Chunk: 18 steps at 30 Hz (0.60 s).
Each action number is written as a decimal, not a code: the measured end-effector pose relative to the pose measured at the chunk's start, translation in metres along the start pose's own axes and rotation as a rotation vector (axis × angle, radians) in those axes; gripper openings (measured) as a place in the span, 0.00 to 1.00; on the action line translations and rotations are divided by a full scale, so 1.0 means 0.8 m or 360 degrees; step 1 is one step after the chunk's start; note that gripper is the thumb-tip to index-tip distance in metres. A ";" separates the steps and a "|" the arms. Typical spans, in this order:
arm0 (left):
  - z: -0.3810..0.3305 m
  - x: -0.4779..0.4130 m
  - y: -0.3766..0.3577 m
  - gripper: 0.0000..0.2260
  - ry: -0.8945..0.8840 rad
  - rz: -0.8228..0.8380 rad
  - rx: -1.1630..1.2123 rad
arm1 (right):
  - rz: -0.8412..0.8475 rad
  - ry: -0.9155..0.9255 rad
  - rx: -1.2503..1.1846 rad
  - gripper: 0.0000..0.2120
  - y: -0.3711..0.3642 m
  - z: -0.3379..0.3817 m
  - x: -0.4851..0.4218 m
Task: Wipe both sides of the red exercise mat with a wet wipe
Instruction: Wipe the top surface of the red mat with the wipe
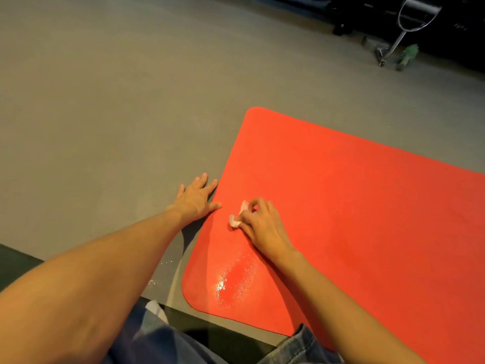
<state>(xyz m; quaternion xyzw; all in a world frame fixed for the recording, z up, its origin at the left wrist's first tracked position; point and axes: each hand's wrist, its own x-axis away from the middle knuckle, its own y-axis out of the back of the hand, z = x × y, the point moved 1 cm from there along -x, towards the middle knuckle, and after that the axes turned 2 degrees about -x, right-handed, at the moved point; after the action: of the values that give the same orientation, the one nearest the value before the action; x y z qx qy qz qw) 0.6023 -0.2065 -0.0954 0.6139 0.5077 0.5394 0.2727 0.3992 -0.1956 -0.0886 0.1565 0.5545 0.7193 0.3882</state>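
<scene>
- Floor [105, 101]: broad grey stretch to the left of and beyond the mat, open to a passing hand.
- Red exercise mat [354, 206]: lies flat; its surface to the right of and beyond the right hand is open.
- Left hand [195, 198]: flat on the floor, fingers touching the mat's left edge, barring it.
- Right hand [262, 224]: on the mat just beside the left hand, pinching the wet wipe [236, 219].
- Metal frame [399, 38], green object [408, 53]: far corner, well apart from the mat.
- Denim knees [301, 345]: crowd the near edge.
</scene>
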 end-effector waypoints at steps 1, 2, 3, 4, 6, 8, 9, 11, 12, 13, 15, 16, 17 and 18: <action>0.002 -0.001 -0.002 0.31 -0.0015 -0.0004 -0.0037 | -0.0021 -0.0020 0.0004 0.12 0.000 -0.004 -0.005; 0.003 -0.001 -0.004 0.29 -0.0022 -0.0017 -0.0046 | 0.0019 -0.0042 -0.0042 0.10 -0.001 -0.007 -0.011; 0.002 0.001 -0.007 0.27 -0.0018 -0.0028 -0.0037 | 0.0076 -0.0056 -0.0092 0.08 -0.003 -0.009 -0.015; 0.001 0.002 -0.011 0.26 -0.0009 -0.0050 -0.0020 | 0.0097 -0.0088 -0.0122 0.07 -0.006 -0.011 -0.019; 0.000 0.005 -0.022 0.24 0.0000 -0.0135 0.0003 | -0.0023 -0.0255 -0.0196 0.04 -0.009 -0.024 -0.031; 0.001 0.009 -0.033 0.23 -0.0008 -0.0271 0.0024 | -0.0201 -0.0516 -0.0330 0.06 -0.004 -0.036 -0.045; 0.002 0.009 -0.038 0.23 -0.0018 -0.0349 0.0025 | -0.0238 -0.0578 -0.0341 0.08 -0.002 -0.036 -0.051; 0.005 0.008 -0.043 0.21 -0.0065 -0.0495 0.0012 | -0.0200 -0.0445 -0.0264 0.06 -0.006 -0.027 -0.054; 0.008 0.006 -0.043 0.21 -0.0106 -0.0559 0.0001 | -0.0149 -0.0323 -0.0252 0.03 -0.007 -0.022 -0.050; 0.010 0.005 -0.044 0.20 -0.0144 -0.0618 -0.0011 | -0.0094 -0.0224 -0.0268 0.04 -0.009 -0.020 -0.046; 0.014 0.003 -0.046 0.20 -0.0181 -0.0720 -0.0013 | -0.0011 -0.0151 -0.0264 0.10 -0.010 -0.024 -0.049; 0.015 0.002 -0.047 0.21 -0.0181 -0.0757 0.0004 | -0.0037 -0.0191 -0.0236 0.12 -0.010 -0.029 -0.056; 0.014 0.002 -0.048 0.22 -0.0181 -0.0783 0.0017 | -0.0098 -0.0256 -0.0211 0.13 -0.010 -0.034 -0.064; 0.013 0.003 -0.049 0.24 -0.0185 -0.0808 0.0019 | -0.0157 -0.0317 -0.0217 0.14 -0.008 -0.035 -0.070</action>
<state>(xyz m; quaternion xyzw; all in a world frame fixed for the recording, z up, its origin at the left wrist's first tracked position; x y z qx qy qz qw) 0.5992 -0.1889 -0.1323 0.4985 0.6320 0.4145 0.4245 0.4191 -0.2552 -0.0922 0.1730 0.4699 0.7163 0.4861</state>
